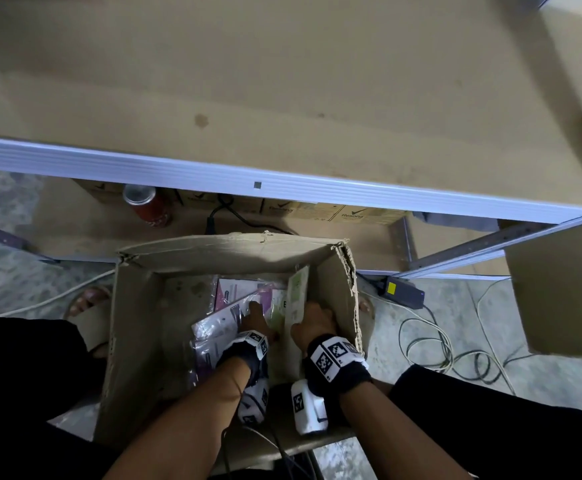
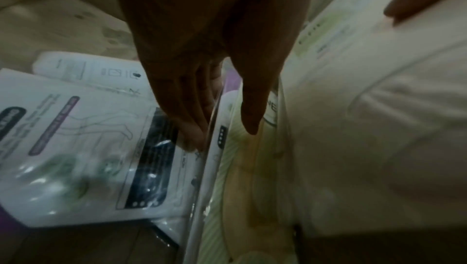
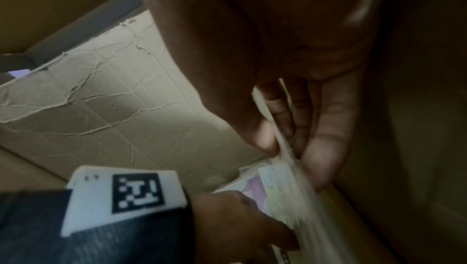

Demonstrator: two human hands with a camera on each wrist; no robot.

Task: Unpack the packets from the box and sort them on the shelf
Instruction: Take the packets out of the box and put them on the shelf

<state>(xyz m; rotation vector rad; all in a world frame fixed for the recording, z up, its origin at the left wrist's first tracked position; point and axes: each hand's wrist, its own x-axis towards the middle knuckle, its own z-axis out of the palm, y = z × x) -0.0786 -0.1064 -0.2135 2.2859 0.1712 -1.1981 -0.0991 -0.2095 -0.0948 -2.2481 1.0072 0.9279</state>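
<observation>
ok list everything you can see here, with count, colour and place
brown cardboard box: one, open, on the floor below the shelf
green-and-white flat packet: one, standing on edge by the box's right wall
purple-and-white plastic packets: several, exact count unclear, lying in the box
beige shelf board with white metal edge: one, bare, above the box
red drink can: one, under the shelf
black power adapter with yellow label: one, on the floor right of the box
left hand: fingers among the purple packets
right hand: pinches the green packet
</observation>
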